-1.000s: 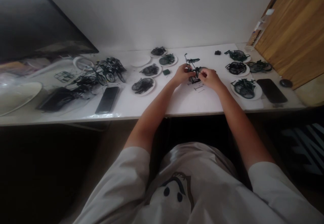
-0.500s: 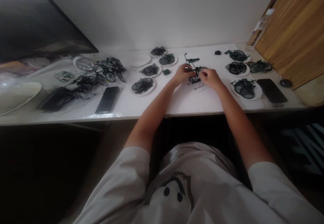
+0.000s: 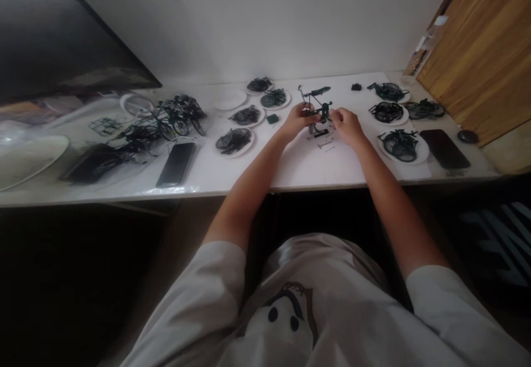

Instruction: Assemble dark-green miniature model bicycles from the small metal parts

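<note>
My left hand (image 3: 297, 119) is closed around the front of a small dark green model bicycle (image 3: 318, 101), which stands tilted over the white table with its seat and handlebar up. Fingers bent together, my right hand (image 3: 346, 125) meets the bicycle's right side close to the crank. Whatever lies between those fingertips is hidden. Beneath the bicycle is a small black part (image 3: 321, 133). Thin metal pieces (image 3: 326, 145) lie on the table just in front of it.
Plates of dark bicycle parts stand left (image 3: 234, 141) and right (image 3: 403, 146). A phone (image 3: 176, 164) lies left, another phone (image 3: 445, 148) right. Model bicycles (image 3: 180, 114) cluster farther left. A small green block (image 3: 272, 119) sits beside my left hand. A clear bottle (image 3: 431, 41) stands back right.
The model bicycle has turned in my left hand, its seat shifting slightly right and up. My right hand has moved a little to the right, and the wheel seen beside it is now hidden.
</note>
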Available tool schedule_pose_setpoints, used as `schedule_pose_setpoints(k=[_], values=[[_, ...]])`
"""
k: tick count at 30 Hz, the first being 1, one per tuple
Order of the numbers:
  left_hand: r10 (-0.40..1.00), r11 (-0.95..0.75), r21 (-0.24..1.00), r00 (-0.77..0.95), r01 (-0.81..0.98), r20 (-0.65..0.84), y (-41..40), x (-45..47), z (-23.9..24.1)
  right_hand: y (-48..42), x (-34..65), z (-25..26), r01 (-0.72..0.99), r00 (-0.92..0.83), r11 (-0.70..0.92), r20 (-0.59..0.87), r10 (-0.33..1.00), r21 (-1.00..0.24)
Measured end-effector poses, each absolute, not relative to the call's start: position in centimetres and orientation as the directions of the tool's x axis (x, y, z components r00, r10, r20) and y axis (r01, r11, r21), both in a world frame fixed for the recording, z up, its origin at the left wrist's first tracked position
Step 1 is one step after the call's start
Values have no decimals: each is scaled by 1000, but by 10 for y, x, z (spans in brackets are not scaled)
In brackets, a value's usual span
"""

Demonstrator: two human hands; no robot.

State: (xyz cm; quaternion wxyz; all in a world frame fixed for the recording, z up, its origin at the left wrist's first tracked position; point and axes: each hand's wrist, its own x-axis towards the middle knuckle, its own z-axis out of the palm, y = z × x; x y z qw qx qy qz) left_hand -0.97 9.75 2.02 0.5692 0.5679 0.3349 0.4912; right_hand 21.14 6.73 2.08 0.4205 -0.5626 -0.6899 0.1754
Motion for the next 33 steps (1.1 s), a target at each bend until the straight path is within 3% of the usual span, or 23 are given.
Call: schedule_pose_setpoints(k=[11,16,20,28,33], values=[[920,-115,954,332,-277,208,96,-11,20,74,204,21,253,-76,347,339,938,-903],[929,-98,949,314,-298,195,98,-11,19,73,204,24,163,-70,322,314,947,-933],[927,-94,957,326,-275,185,96,-12,23,75,205,24,119,-54,383,379,924,-916],[967,-165,986,190,-39,169,98,-8,19,74,205,24,332,88,537,592,801,-775],[936,-347,932,-12,105,351,106,-10,18,67,205,26,456,115,535,643,757,-711]])
